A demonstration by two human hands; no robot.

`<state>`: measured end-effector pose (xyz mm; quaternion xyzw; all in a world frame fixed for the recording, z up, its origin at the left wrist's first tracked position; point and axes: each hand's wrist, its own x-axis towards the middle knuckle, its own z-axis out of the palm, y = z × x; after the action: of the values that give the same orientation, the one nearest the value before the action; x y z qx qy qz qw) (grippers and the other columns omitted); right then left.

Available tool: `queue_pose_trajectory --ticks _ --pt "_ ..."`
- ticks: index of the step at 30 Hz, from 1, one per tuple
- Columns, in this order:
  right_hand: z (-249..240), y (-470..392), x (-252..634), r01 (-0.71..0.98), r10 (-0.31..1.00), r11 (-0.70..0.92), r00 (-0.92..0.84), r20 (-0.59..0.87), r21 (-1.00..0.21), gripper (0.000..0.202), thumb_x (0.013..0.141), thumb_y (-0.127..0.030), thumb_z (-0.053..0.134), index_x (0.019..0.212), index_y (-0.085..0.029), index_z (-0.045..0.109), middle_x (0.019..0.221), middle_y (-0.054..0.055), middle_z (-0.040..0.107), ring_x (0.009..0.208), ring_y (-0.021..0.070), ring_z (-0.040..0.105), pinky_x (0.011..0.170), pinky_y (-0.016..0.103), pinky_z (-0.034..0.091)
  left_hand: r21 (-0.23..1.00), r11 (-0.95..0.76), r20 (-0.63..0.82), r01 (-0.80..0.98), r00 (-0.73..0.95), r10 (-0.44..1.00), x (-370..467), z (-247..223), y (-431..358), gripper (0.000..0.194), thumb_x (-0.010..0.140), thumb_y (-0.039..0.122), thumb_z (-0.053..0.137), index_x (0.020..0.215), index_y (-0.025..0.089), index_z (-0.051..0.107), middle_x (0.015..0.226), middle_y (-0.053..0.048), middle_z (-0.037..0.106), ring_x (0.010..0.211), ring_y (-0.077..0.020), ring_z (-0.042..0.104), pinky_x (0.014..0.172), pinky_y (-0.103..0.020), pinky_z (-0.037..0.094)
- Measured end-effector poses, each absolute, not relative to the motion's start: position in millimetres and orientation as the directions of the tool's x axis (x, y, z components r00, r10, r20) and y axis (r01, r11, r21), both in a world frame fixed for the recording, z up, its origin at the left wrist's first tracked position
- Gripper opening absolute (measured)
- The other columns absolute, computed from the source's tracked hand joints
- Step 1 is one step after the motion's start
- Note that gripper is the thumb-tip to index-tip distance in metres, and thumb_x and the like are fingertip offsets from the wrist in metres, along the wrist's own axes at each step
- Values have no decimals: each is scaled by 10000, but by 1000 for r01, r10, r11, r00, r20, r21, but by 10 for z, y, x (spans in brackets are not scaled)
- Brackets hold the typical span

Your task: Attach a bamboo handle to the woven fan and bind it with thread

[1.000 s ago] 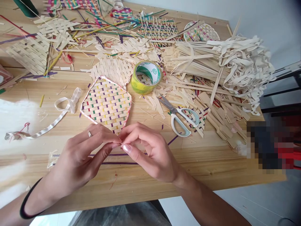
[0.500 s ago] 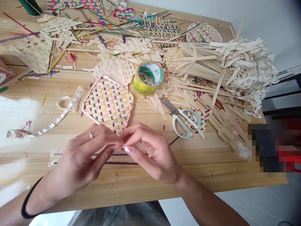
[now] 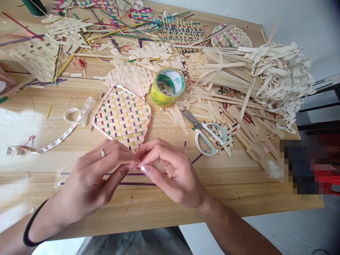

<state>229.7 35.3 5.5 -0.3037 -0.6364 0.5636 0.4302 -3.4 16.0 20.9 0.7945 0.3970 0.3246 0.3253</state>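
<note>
The left hand and the right hand are pinched closed on what seems a thin strand, by the near corner of the bordered woven mat on the table. Edge work seems in hand; the next move probably calls for steady tension.

Looking from over here, the woven panel lies left of centre on the surface, with the left hand and right hand meeting by its near corner. The tape roll is just right of it, scissors further right and nearer, one handle over a woven scrap. Ribbon off left, strip bundle far right.
</note>
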Motion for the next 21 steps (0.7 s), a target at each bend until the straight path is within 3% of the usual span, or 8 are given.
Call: queue_pose_trajectory --ticks 21 --pt "51 353 2297 -54 867 218 -447 219 -975 93 1043 -149 722 963 -186 751 1029 63 776 975 171 750 882 320 632 736 -524 297 429 491 819 -51 189 172 235 1080 11 600 1189 188 707 1010 -35 721 948 -151 696 831 -268 575"
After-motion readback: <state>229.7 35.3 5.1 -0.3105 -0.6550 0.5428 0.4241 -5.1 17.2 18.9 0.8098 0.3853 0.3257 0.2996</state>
